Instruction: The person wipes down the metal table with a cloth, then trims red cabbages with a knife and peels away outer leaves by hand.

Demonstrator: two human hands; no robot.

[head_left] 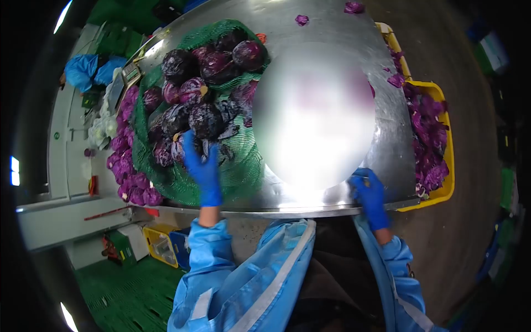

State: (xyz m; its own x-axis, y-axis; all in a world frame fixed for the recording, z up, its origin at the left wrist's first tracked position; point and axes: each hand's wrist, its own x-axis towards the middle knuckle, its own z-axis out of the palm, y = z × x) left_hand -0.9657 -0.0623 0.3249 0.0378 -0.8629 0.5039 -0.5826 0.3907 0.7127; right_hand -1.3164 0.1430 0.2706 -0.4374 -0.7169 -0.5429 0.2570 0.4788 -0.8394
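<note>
My left hand, in a blue glove, reaches over a green net with its fingers stretched out and apart. Its fingertips are at a red cabbage; whether they touch it I cannot tell. Several more dark red cabbages lie heaped on the net just beyond. My right hand, also gloved in blue, is by the near edge of the metal table. Its fingers are curled, and what they hold, if anything, is too small to make out. A white blur hides the table's middle.
At the right, a yellow crate holds purple cabbage leaves, with another yellow crate behind it. Trimmed purple cabbages are piled along the left side. Loose leaf pieces lie at the far side of the table.
</note>
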